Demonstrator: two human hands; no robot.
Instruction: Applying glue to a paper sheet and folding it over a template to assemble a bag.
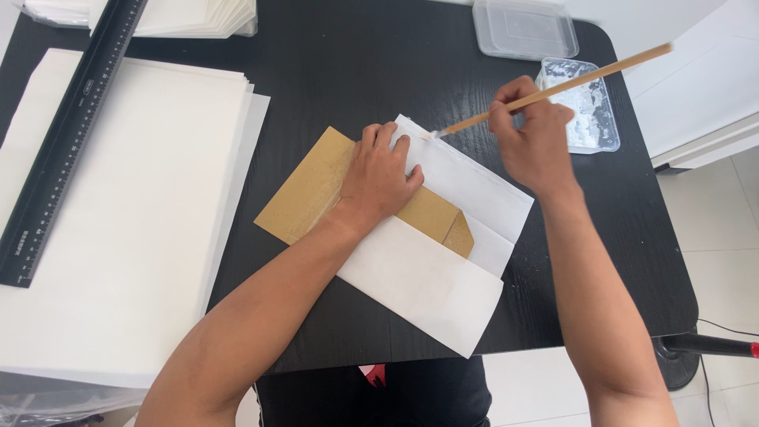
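White folded paper [443, 261], lying aslant near the middle of a black table [332, 71], with a tan cardboard template [304, 194] tucked under its folded flaps. The template is pressed flat by the left hand [379, 178], whose palm rests on the cardboard while the spread fingertips reach onto the far flap of the paper; nothing is enclosed by this hand. A wooden-handled brush [553, 87] is pinched between thumb and fingers of the right hand [534, 142], just right of the left hand, and its pale tip is laid against the far edge of the paper flap. Beyond the right hand, at the far right of the table, a clear plastic tray of white paste [589, 107] is seen, with a clear lid [526, 28] just behind it. On the left, a broad stack of white sheets [134, 213] is crossed by a long black ruler [67, 134]; a further stack [198, 20] lies at the far edge. Pale floor tiles [711, 269] are visible to the right of the table.
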